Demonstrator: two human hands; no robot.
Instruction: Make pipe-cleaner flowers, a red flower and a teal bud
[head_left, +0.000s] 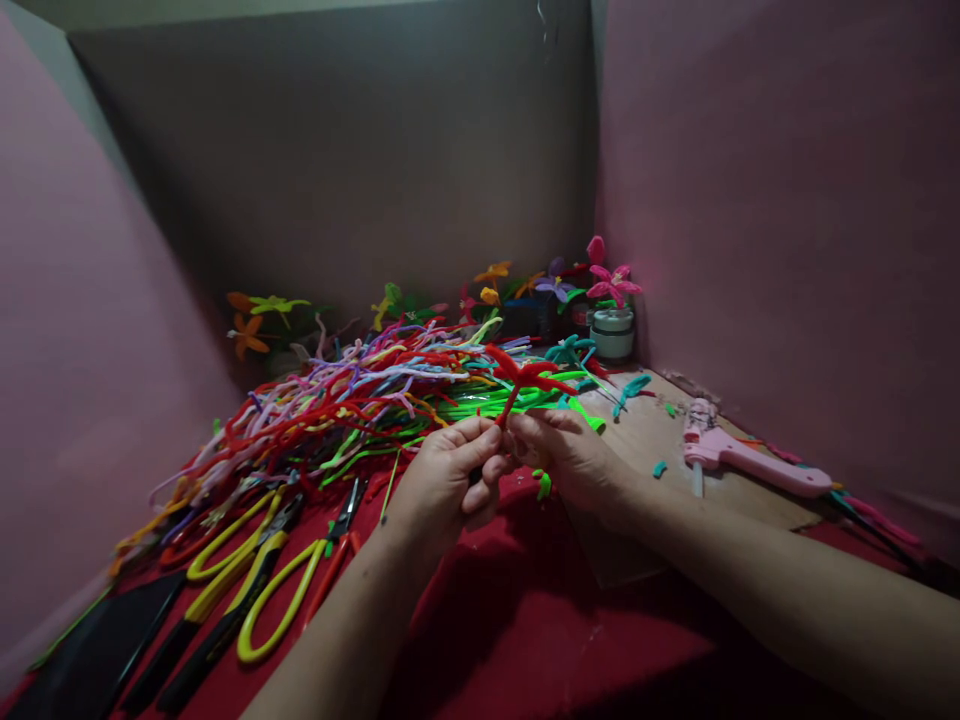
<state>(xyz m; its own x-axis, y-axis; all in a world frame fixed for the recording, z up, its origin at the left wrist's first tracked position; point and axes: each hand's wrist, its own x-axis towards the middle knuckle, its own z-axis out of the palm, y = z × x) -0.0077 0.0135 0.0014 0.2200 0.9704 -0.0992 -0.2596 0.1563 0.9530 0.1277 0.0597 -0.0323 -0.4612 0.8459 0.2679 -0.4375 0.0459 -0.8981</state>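
Observation:
My left hand (450, 475) and my right hand (566, 455) meet over the red cloth (525, 620), fingers pinched together. Between them they hold the stem of a red pipe-cleaner flower (521, 378), whose petals stick up above my fingertips. A small green piece (544, 486) hangs just below my right hand. Behind the flower lies a wide heap of loose pipe cleaners (352, 400) in many colours.
Yellow-handled scissors (255, 580) and red-handled pliers (337, 545) lie at the front left. A pink glue gun (742, 458) rests on the right. Finished flowers (611, 285) stand at the back, one in a small white pot (613, 335). Pink and grey walls enclose the space.

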